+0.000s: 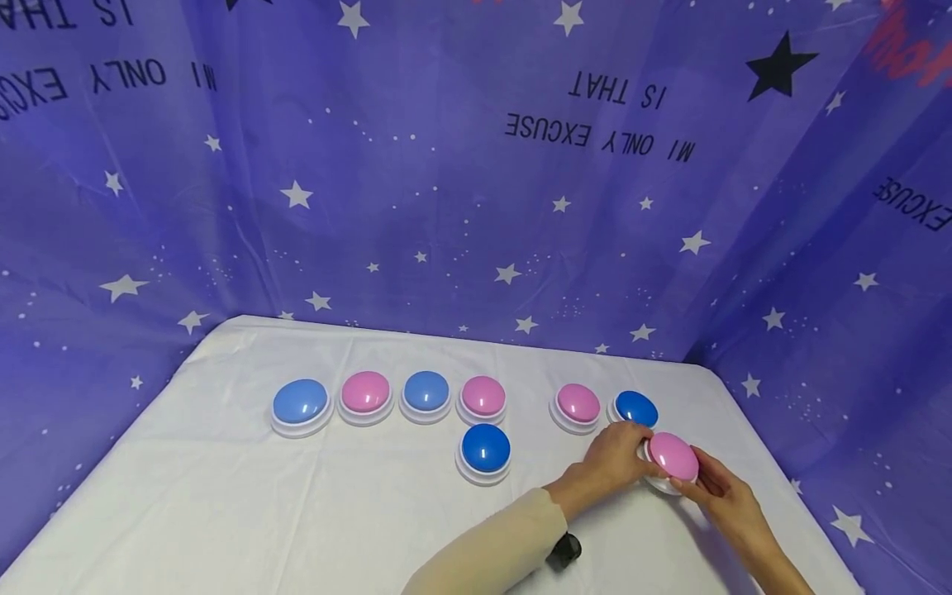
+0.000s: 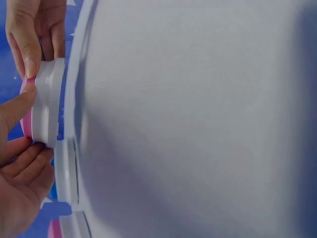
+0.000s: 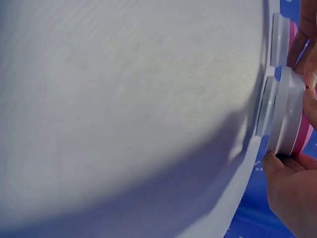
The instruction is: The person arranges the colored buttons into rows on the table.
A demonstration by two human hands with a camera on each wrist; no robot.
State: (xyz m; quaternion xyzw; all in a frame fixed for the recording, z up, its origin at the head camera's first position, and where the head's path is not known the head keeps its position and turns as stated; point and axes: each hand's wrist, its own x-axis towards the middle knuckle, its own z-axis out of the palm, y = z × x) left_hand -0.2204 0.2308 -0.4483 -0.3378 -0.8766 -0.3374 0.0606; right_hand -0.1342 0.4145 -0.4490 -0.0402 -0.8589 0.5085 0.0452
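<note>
Both hands hold one pink push button (image 1: 673, 454) with a white base at the right of the table. My left hand (image 1: 613, 456) grips its left side, and my right hand (image 1: 727, 498) grips its right side. In the left wrist view the white base (image 2: 47, 101) is raised above the cloth, with the left thumb (image 2: 20, 106) on the pink dome. In the right wrist view the right fingers (image 3: 272, 166) curl at the base's lower edge. Just behind the left hand sits a dark blue button (image 1: 636, 408), partly hidden by it.
Another pink button (image 1: 578, 403) stands left of the dark blue one. Further left is a row of light blue (image 1: 300, 402) and pink buttons (image 1: 365, 392), with a dark blue button (image 1: 486, 449) in front. A black object (image 1: 565, 549) lies by the left sleeve (image 1: 494, 541). Purple star-printed cloth (image 1: 446, 207) surrounds the white table (image 1: 223, 512).
</note>
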